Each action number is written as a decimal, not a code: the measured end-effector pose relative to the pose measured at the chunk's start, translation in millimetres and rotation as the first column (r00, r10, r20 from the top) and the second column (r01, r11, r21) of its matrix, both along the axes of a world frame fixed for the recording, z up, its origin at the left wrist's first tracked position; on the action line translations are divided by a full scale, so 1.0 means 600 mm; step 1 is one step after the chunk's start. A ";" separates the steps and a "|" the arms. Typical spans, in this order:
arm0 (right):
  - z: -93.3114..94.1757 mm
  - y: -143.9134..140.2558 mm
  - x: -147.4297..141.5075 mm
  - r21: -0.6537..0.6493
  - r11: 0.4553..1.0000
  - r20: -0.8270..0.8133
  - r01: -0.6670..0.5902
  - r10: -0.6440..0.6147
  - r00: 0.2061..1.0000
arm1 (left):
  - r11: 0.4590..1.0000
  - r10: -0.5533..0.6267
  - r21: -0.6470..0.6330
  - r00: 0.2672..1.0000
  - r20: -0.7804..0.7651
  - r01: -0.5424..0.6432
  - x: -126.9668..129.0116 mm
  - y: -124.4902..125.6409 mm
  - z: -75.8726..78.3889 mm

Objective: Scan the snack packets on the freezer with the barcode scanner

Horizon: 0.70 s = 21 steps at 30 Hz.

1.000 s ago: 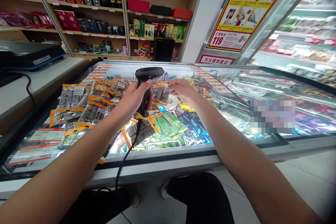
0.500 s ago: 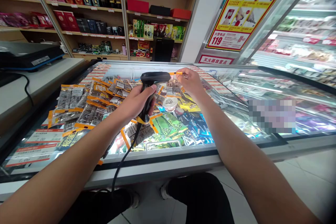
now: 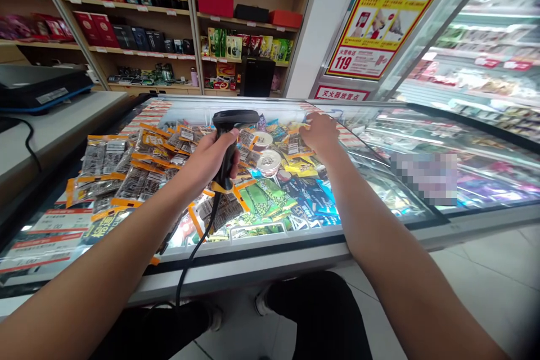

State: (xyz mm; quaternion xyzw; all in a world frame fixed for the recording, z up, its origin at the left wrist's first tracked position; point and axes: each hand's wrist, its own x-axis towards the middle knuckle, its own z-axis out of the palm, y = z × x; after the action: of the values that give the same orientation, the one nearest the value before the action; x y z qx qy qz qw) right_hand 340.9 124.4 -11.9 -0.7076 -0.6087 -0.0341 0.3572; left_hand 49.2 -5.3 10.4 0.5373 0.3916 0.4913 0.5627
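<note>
My left hand [image 3: 219,160] is closed around the grip of a black barcode scanner [image 3: 230,149], whose head points right above the glass-sided freezer. Its cable [image 3: 196,256] hangs down over the near edge. Farther right, my right hand [image 3: 321,134] is over the goods, its thumb and forefinger apart. Right beside its thumb is a clear snack packet with orange edges [image 3: 297,145]; part of it is behind the hand. A pile of similar orange-edged packets [image 3: 145,166] lies left of the scanner. White-lidded tubs [image 3: 269,162] sit between my hands.
Green packets [image 3: 266,197] and blue packets [image 3: 314,199] lie in the freezer [image 3: 295,256] near me. A weighing scale [image 3: 40,90] stands on the left counter. Stocked shelves [image 3: 147,5] rise behind. To the right are a sliding glass lid [image 3: 379,180] and a refrigerated display.
My right hand has moved right and loosened from the orange-edged packet it pinched, which now sits lower by the yellow packets. The scanner stays in my left hand. The view has shifted slightly.
</note>
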 end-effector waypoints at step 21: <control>-0.001 -0.083 -0.122 -0.505 0.674 -0.036 -0.539 0.608 0.793 | 1.000 0.003 -0.017 0.998 -0.061 -0.004 0.004 -0.005 -0.003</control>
State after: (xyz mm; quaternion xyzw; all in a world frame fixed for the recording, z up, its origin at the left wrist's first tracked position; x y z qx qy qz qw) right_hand 267.6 74.6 -12.7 -0.5424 -0.8107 0.1875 0.1161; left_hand 51.7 -8.3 8.4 0.5464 0.4138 0.4724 0.5542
